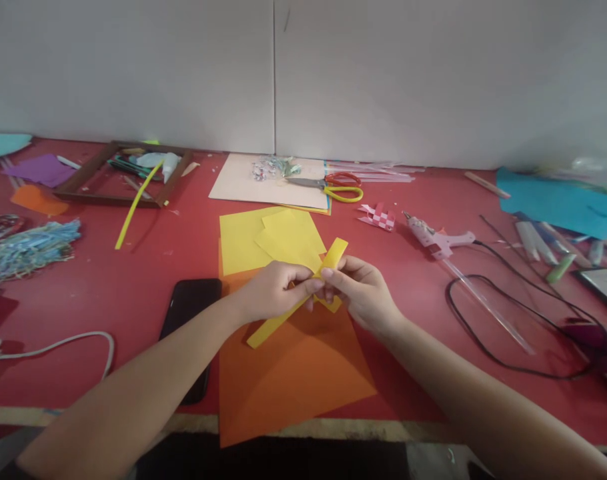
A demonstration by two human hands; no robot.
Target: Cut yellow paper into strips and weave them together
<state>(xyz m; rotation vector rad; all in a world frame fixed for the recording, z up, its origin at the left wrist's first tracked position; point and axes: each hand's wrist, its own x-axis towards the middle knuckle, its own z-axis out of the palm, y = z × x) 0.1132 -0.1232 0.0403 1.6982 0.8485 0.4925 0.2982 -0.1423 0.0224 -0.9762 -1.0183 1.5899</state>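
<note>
Both hands meet over the middle of the red table (413, 247) and pinch one yellow paper strip (334, 254). My left hand (273, 290) is closed on the strip from the left, and my right hand (361, 290) is closed on it from the right. The strip runs diagonally, its lower end near the left wrist and its upper end sticking out above the fingers. Under the hands lie an orange paper sheet (293, 373) and, further back, yellow paper sheets (263, 240).
A black phone (188, 307) lies left of the hands. Scissors (333, 187) rest on a cream card (243, 180) at the back. A pink glue gun (433, 237) with black cable (488, 353) is to the right. A wooden frame (83, 180) with tools and a paper tassel bundle (28, 247) sit at left.
</note>
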